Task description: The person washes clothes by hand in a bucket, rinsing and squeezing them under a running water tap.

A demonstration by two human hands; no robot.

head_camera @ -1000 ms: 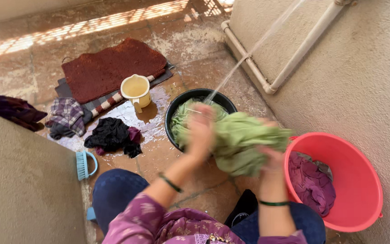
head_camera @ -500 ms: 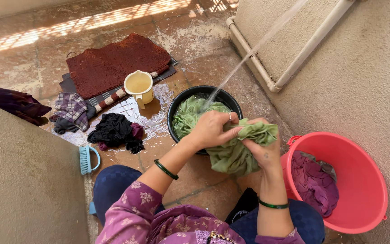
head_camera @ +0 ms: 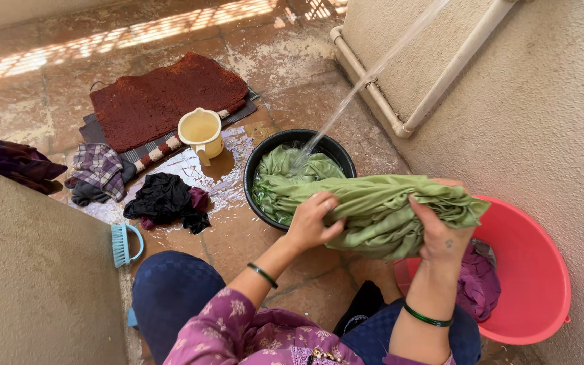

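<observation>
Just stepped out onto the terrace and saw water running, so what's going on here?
A person is washing clothes by hand. Both the left hand and the right hand grip a wet green cloth, lifted partly out of a black basin where a stream of water lands. A purple garment lies in the red tub. More clothes, a yellow mug and a scrubbing brush sit on the wet floor.

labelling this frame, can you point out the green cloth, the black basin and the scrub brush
green cloth (head_camera: 380, 213), head view, on the bunched middle between the hands
black basin (head_camera: 255, 165), head view, on its left rim
scrub brush (head_camera: 120, 245), head view, on the pale blue bristle block
</observation>
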